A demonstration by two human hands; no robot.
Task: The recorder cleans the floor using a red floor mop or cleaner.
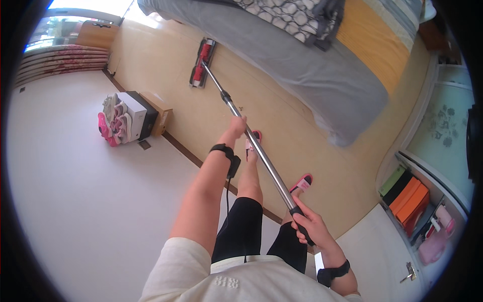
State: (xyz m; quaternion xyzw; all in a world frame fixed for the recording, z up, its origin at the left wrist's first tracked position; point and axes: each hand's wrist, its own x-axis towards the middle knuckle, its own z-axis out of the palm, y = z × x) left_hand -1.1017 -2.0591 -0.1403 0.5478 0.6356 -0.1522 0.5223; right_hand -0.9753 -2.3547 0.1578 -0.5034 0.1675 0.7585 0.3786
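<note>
A flat mop with a long metal pole (266, 163) slants across the view, from my body toward the far left. Its red and dark mop head (202, 63) lies on the tan floor beside the bed. Partway up the pole, my left hand (238, 126) is wrapped round the metal, below a dark collar joint (226, 96). My right hand (313, 226) grips the black handle at the near end, its thumb lying along the pole. Both wrists carry black straps.
A bed with a grey skirt (292, 65) stands beyond the mop. Shoes (114, 122) lie on stacked boxes (149, 118) along the left wall. To the right are a white door (387, 246) and a shelf with orange folders (408, 197). My feet wear pink-edged slippers (303, 184).
</note>
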